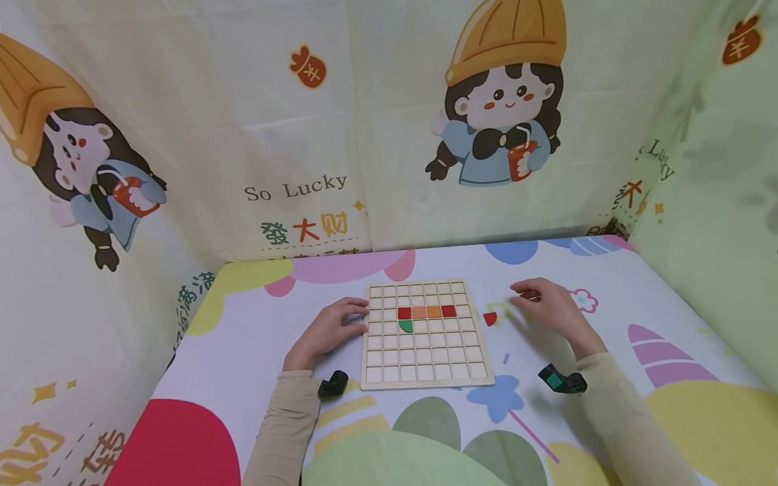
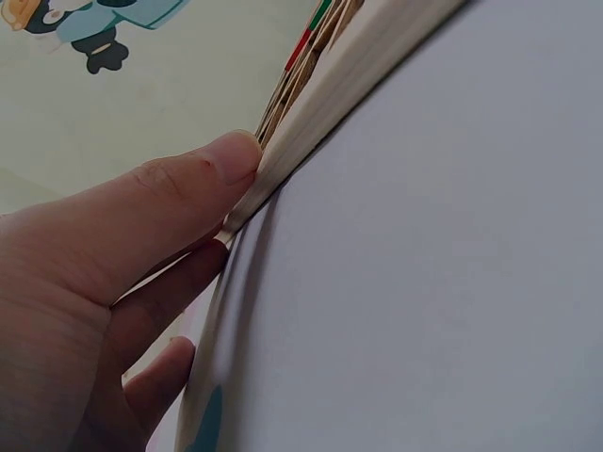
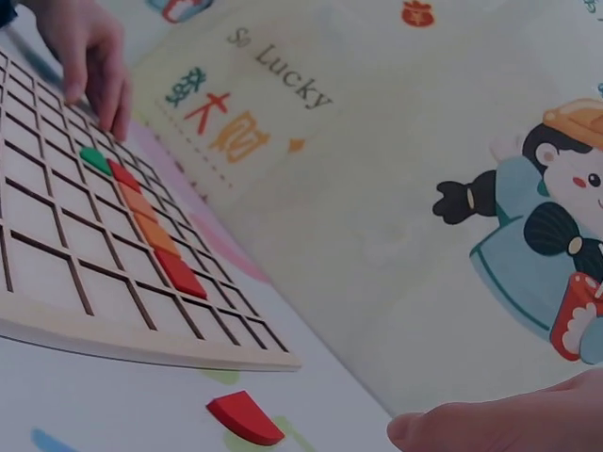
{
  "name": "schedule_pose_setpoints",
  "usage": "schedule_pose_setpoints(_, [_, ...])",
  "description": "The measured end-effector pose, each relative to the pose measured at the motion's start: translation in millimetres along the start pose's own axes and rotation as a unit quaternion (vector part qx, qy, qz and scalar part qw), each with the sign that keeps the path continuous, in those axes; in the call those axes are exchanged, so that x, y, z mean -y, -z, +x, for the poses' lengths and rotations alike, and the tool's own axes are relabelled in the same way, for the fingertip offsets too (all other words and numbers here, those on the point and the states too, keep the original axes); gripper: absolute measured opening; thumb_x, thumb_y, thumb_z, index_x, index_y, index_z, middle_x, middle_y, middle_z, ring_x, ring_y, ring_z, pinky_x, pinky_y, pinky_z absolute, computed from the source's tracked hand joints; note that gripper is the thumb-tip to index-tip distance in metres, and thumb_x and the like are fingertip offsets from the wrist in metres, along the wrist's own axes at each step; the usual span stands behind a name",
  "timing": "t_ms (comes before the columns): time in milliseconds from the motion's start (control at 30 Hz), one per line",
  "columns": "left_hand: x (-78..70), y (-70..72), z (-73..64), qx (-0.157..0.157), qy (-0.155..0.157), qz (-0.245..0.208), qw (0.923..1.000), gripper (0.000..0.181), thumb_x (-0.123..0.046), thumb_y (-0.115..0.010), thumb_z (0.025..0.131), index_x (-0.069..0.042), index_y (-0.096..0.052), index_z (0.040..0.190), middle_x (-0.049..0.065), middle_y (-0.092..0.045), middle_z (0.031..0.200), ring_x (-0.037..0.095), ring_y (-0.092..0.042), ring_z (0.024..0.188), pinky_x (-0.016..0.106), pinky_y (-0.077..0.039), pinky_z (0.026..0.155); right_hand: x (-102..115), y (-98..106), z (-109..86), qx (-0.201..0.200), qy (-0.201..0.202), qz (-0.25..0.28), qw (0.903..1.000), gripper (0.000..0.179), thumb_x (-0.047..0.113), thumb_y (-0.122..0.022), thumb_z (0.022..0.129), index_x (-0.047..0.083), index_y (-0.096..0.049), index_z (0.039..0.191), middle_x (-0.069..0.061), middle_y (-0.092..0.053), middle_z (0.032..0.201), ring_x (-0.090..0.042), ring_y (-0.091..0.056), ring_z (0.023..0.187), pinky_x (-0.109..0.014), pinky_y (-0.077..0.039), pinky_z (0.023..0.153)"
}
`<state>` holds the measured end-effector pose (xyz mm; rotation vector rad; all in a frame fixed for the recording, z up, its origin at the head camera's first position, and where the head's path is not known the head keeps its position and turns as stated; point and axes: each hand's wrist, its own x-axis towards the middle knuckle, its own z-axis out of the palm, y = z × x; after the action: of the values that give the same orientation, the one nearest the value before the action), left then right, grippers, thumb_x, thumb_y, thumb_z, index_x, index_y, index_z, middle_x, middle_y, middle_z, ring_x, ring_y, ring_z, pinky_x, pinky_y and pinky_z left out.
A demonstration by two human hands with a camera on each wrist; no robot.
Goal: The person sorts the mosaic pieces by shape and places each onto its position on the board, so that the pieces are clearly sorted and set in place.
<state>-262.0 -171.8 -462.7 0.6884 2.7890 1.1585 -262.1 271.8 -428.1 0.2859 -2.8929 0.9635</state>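
Observation:
A wooden grid board [image 1: 425,371] lies on the table, and its left edge meets the fingertips and thumb of my left hand [image 1: 331,329]. The left wrist view shows that thumb [image 2: 231,160] against the board's side. One row of cells holds a red square [image 1: 404,313], two orange squares [image 1: 427,312] and another red square [image 1: 448,311]. Under the left red one sits a green quarter-round piece [image 1: 406,325]. Off the board's right side lies a loose red quarter-round piece [image 3: 245,417]. My right hand [image 1: 550,307] hovers to the right of it, fingers loosely bent, nothing visible in them.
A printed cloth with coloured shapes covers the table [image 1: 243,364]. Behind it rises a cream backdrop [image 1: 389,196] with cartoon figures and lettering, and more printed cloth [image 1: 717,223] hangs at the right side.

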Motion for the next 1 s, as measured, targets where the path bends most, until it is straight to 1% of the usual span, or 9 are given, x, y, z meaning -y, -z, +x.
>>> schedule_pose_setpoints(200, [0.8,-0.9,0.9,0.000,-0.002,0.004,1.0000,0.037,-0.020,-0.076,0.086,-0.007,-0.069,0.120,0.000,-0.058,0.134,0.024,-0.047,0.131,0.044,-0.035,0.111,-7.2,3.3,2.1,0.016,-0.034,0.012,0.9992,0.041,0.024,-0.069,0.092,0.000,-0.063,0.124,-0.020,-0.063,0.116,-0.034,-0.057,0.103,-0.049,-0.051,0.088])
schedule_pose_setpoints(333, [0.8,-1.3,1.1,0.000,0.000,0.004,1.0000,0.036,-0.020,-0.076,0.086,-0.008,-0.070,0.120,0.000,-0.058,0.134,0.023,-0.047,0.130,0.043,-0.035,0.112,-12.2,3.4,1.6,0.020,-0.039,0.013,0.9989,0.043,0.025,-0.069,0.092,-0.001,-0.062,0.125,-0.021,-0.062,0.117,-0.035,-0.056,0.104,-0.050,-0.050,0.089])
schedule_pose_setpoints(567, [-0.1,-0.5,1.0,0.000,0.000,0.002,1.0000,0.036,-0.020,-0.076,0.086,-0.008,-0.070,0.120,0.000,-0.058,0.134,0.024,-0.047,0.131,0.044,-0.034,0.112,-17.7,6.2,-1.0,0.015,-0.026,0.001,0.9995,0.039,0.020,-0.069,0.092,-0.002,-0.062,0.124,-0.022,-0.062,0.115,-0.036,-0.057,0.102,-0.052,-0.050,0.089])
schedule_pose_setpoints(700, [-0.3,0.0,0.7,-0.001,-0.004,0.004,1.0000,0.035,-0.019,-0.076,0.087,-0.007,-0.070,0.119,0.001,-0.058,0.133,0.024,-0.047,0.131,0.043,-0.034,0.112,-19.7,6.4,-0.2,0.028,-0.015,-0.007,0.9995,0.039,0.017,-0.070,0.091,-0.004,-0.063,0.123,-0.023,-0.062,0.115,-0.037,-0.057,0.102,-0.055,-0.050,0.090])
schedule_pose_setpoints(833, [-0.7,0.4,0.3,-0.001,-0.008,0.002,1.0000,0.035,-0.018,-0.076,0.086,-0.006,-0.070,0.119,0.002,-0.058,0.133,0.025,-0.048,0.130,0.044,-0.034,0.112,-22.9,3.6,0.8,0.045,-0.007,-0.024,0.9987,0.041,0.017,-0.071,0.090,-0.004,-0.062,0.124,-0.025,-0.061,0.118,-0.039,-0.056,0.105,-0.057,-0.047,0.092])
schedule_pose_setpoints(1000, [-0.3,0.5,0.4,0.000,-0.007,0.005,1.0000,0.035,-0.019,-0.076,0.086,-0.006,-0.070,0.118,0.003,-0.058,0.133,0.025,-0.047,0.130,0.044,-0.034,0.112,-25.5,-0.8,1.4,0.041,0.014,-0.042,0.9982,0.036,0.012,-0.071,0.089,-0.005,-0.064,0.120,-0.025,-0.062,0.114,-0.038,-0.057,0.102,-0.057,-0.047,0.092])
